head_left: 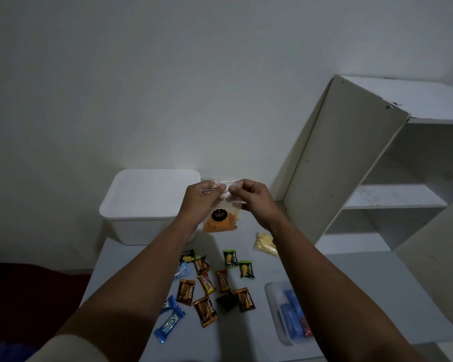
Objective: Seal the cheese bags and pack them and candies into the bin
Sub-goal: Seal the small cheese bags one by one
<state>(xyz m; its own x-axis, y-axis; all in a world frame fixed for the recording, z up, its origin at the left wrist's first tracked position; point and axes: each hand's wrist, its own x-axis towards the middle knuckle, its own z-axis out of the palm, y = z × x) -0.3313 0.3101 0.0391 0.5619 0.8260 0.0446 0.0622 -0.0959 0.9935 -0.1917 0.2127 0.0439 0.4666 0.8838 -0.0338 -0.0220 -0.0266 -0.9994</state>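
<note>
A clear bag of orange cheese pieces [221, 218] with a round black label hangs in the air above the table. My left hand [199, 198] and my right hand [249, 197] pinch its top edge, fingertips nearly meeting. A second bag with pale yellow pieces [265, 244] lies on the table to the right. Several wrapped candies [215, 286] in brown, green, red and blue lie scattered below the bag. The white bin [131, 220] stands at the table's far left, just left of my left hand.
A small clear tray [275, 309] holding blue packets sits at the near right of the grey table [345, 296]. A white shelf unit [392, 178] rises at the right. A plain wall stands behind.
</note>
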